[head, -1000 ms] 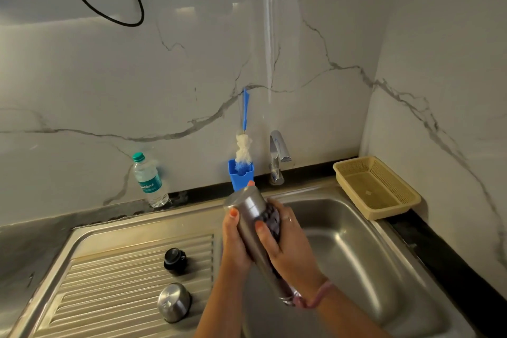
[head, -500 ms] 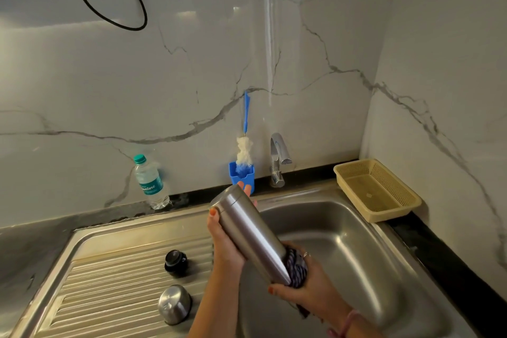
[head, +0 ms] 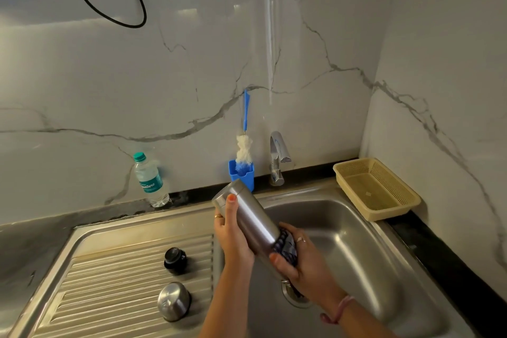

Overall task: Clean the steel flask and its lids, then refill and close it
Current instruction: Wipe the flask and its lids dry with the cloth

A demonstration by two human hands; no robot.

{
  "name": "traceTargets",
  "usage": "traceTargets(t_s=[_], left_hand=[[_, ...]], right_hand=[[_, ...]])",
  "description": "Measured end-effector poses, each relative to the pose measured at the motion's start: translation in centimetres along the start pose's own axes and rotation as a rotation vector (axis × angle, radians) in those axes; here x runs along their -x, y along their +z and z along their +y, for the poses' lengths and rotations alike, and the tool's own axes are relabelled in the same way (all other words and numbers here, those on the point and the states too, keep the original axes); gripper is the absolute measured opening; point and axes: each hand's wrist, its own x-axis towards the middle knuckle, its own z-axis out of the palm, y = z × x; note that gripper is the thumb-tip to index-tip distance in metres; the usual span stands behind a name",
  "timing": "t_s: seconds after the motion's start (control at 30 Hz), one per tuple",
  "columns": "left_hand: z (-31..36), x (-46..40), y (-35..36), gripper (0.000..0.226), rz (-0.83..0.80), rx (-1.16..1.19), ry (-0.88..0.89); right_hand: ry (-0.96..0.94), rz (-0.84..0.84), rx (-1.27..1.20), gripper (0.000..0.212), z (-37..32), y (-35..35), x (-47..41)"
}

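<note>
While the one steel flask is tilting over the sink basin, its closed end is pointing up toward the wall and its lower end is sitting down in the right hand. Two hands are working on it. That right hand is curling its fingers round the lower part of the flask, pressing a dark, patterned scrubbing pad against the steel. Up near the raised end, the left hand is gripping the flask from the side, with the thumb lying across the metal. Two lids are resting on the ribbed drainboard to the left of the basin, apart from each other: one black stopper farther back and one steel cap nearer the camera, dome upward. At the back, one tap is standing behind the basin. Just left of it one blue holder is carrying one bottle brush, which is leaning against the marble wall. One plastic water bottle with a green cap is standing upright on the dark counter farther left. One beige perforated tray is sitting at the right rear corner of the sink. One black cable is looping down the wall at upper left.
</note>
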Motion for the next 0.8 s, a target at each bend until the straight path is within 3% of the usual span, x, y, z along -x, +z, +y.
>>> traceTargets(t_s=[0.07,0.13,0.23,0.3,0.4,0.57,0.8], left_hand=[[-0.7,0.0,-0.6,0.079,-0.079,-0.025,-0.017],[-1.5,0.7,-0.7,0.102,-0.134,-0.062,-0.043],[-2.4,1.6,-0.4,0.116,-0.218,-0.106,-0.034],[-2.3,1.9,0.0,0.117,-0.23,-0.107,-0.026],[-1.9,1.1,0.0,0.115,-0.251,-0.082,0.005],[-0.3,-0.5,-0.7,0.105,-0.233,0.032,0.005],[0.1,-1.4,-1.7,0.086,-0.194,0.053,-0.033]], right_hand=[[-0.039,0.047,-0.008,0.086,-2.0,0.1,-0.7],[-0.066,0.098,-0.092,0.072,-4.5,0.0,-2.0],[-0.056,0.198,-0.131,0.065,-7.7,-0.7,-5.0],[-0.1,0.208,-0.082,0.06,-8.8,-1.0,-6.5],[-0.165,0.214,-0.044,0.069,-8.5,-0.6,-6.2],[-0.208,0.159,0.162,0.073,-4.0,0.8,-2.6],[0.047,0.131,-0.189,0.043,0.3,1.5,0.2]])
